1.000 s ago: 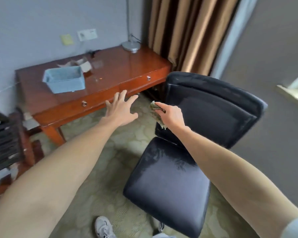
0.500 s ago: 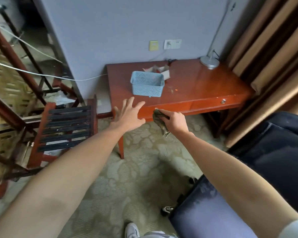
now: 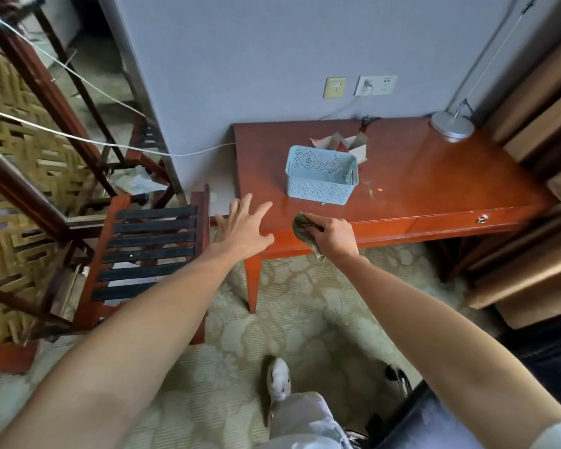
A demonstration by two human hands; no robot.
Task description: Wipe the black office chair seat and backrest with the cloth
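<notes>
Grey wall fills the back of the room, and a pale carpet (image 3: pixel 292 322) with a leafy pattern covers the floor. A red-brown desk (image 3: pixel 434 179) stands against the wall. On it sit a light blue basket (image 3: pixel 321 176), some torn paper (image 3: pixel 337 142) behind the basket, and a round silver lamp base (image 3: pixel 452 125). Brown curtains (image 3: pixel 541 131) hang at the right. A wooden rack (image 3: pixel 149 251) with dark slats stands left of the desk.

The left hand (image 3: pixel 243 229) is held out over the desk's left corner with its fingers straight and spread apart. The right hand (image 3: pixel 336 237) is near the desk's front edge, fingers curled tight around the greenish cloth (image 3: pixel 303 229).

The black office chair (image 3: pixel 434 424) is low in the bottom right corner, well apart from the cloth. Only part of it shows, because the right arm crosses over it. A white shoe (image 3: pixel 279 380) stands on the carpet near it.
</notes>
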